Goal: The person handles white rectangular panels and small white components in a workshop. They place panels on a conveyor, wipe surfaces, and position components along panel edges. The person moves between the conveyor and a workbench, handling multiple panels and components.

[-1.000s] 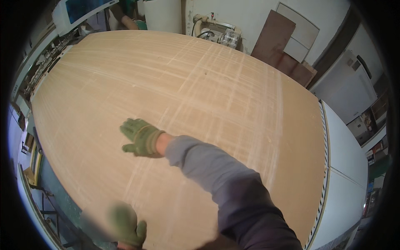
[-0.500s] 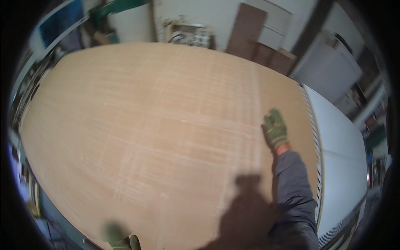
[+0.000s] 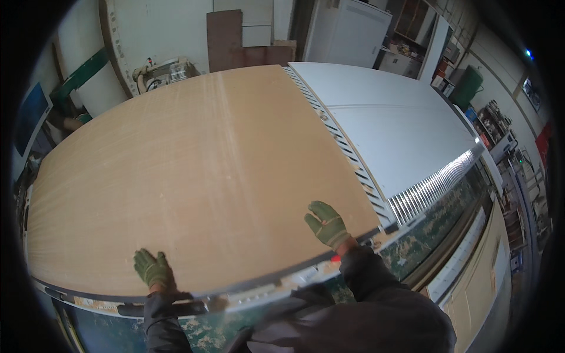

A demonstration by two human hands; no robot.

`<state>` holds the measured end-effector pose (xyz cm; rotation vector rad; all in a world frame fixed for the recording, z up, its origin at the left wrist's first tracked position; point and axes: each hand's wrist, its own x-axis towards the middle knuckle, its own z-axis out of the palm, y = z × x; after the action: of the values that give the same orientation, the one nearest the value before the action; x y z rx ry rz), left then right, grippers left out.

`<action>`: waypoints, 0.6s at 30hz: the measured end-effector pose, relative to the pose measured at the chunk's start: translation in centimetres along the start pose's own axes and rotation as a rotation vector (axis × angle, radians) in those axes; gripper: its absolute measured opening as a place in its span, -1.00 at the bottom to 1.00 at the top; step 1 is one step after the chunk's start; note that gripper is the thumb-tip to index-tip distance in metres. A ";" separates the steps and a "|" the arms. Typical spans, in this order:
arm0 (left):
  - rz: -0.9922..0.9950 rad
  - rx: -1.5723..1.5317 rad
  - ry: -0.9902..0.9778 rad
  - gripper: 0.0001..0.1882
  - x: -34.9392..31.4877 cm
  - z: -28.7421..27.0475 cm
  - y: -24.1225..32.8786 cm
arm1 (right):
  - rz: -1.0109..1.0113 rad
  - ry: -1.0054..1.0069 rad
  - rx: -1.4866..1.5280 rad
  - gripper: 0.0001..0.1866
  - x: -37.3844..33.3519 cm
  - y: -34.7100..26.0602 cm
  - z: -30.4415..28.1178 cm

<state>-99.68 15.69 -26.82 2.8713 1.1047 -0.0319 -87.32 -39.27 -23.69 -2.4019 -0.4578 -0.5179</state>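
Observation:
A large tan board (image 3: 135, 176) with pale dusty streaks covers the tabletop in front of me. On its surface near the front edge, my left hand (image 3: 154, 269) rests in a green work glove, fingers apart and holding nothing. My right hand (image 3: 328, 225), gloved the same way, lies near the board's front right corner. Its fingers are stretched out, with nothing in them. Just beyond that hand, a slotted strip (image 3: 336, 134) runs along the board's right edge.
To the right of the strip lies a white panel (image 3: 382, 129), with a ribbed metallic strip (image 3: 435, 183) along its near edge. Planks and panels (image 3: 471, 265) lean at the lower right. A brown sheet (image 3: 224, 41) stands at the back wall, near a white cabinet (image 3: 347, 35).
The view has swung to the right. My right hand has come back toward the near edge of the board. My left hand, blurred at the lower edge before, now rests fully in view on the board.

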 end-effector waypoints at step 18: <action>0.609 -0.979 -0.225 -0.45 -38.8 2.2 4.6 | 0.052 -0.075 0.010 -0.58 -12.7 -2.3 -10.5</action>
<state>-125.40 -13.79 -27.09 2.0888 0.0782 0.1637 -101.88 -46.80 -20.83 -2.4235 -0.4273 -0.4032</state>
